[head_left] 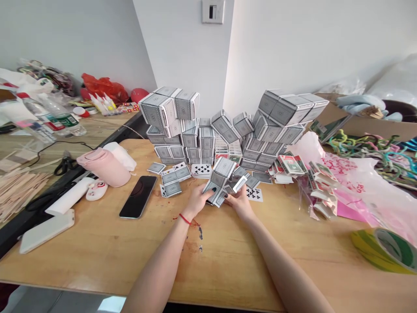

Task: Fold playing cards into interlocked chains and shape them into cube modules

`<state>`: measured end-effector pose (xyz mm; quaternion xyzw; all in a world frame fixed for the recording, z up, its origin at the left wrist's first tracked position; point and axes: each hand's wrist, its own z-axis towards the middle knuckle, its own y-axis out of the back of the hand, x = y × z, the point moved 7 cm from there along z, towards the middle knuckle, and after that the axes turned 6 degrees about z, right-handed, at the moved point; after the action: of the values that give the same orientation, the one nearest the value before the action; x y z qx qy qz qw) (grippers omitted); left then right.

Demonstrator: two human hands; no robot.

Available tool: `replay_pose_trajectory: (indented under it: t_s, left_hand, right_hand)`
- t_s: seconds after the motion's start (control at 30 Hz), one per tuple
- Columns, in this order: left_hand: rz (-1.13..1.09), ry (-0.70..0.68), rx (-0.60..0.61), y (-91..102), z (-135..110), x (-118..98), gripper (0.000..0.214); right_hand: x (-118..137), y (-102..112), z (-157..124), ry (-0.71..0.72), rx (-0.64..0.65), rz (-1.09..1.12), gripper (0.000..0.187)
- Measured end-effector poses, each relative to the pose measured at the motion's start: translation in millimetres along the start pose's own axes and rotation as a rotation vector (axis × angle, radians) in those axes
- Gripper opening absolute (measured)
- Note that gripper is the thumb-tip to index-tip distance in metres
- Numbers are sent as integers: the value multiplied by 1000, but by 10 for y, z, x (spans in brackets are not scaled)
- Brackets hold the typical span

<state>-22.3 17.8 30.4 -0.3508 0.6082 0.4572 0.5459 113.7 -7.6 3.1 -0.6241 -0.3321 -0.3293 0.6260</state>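
Note:
My left hand point(198, 199) has its thumb pressed on a strip of folded grey-backed playing cards point(223, 170), held just above the table. From the other side, my right hand point(240, 201) pinches a bent playing card point(239, 184) against the same piece. Loose playing cards point(176, 174), some face up with spades, lie to the left, and a clubs card point(254, 194) lies by my right hand. Behind stand stacked blocks folded from cards: a tall left stack point(169, 108), a tall right stack point(276, 113), and tilted blocks point(224, 126) between them.
A black phone point(138, 196), a pink roll point(103, 166) and a white case point(47, 230) lie on the left. Opened card boxes point(291, 165), crumpled plastic point(355, 174) and a roll of green-yellow tape point(384, 250) occupy the right. A wall rises behind the stacks.

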Motion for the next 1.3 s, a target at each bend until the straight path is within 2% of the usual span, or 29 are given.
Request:
replay_pose_trajectory:
  t_s: [0.17,0.27,0.37,0.6,1.13,1.23,1.3]
  left_hand:
    - [-12,-19,29,-48,-5,-20,25]
    - [9,-87,-57,-24,-4,-32,29]
    - [49,-164,-178,30,-13,-48,31]
    - [120,-218,-231,52,-15,-63,35]
    - [98,-163,-191,9,-17,-51,39]
    - [23,-190,-137,1,-37,-148,38]
    - [-45,-205,-47,-31,-50,-222,41]
  right_hand:
    - [-16,21,-2,-20,-31,36,50]
    - [-14,43,0,-31,-53,46,51]
    - [-2,52,2,-12,-53,22,57]
    - [23,95,21,86,-81,-72,76]
    - [56,56,1,96,-85,-106,75]
    - [9,35,5,43,-71,-62,67]
    - [-29,42,13,-14,-70,-48,60]
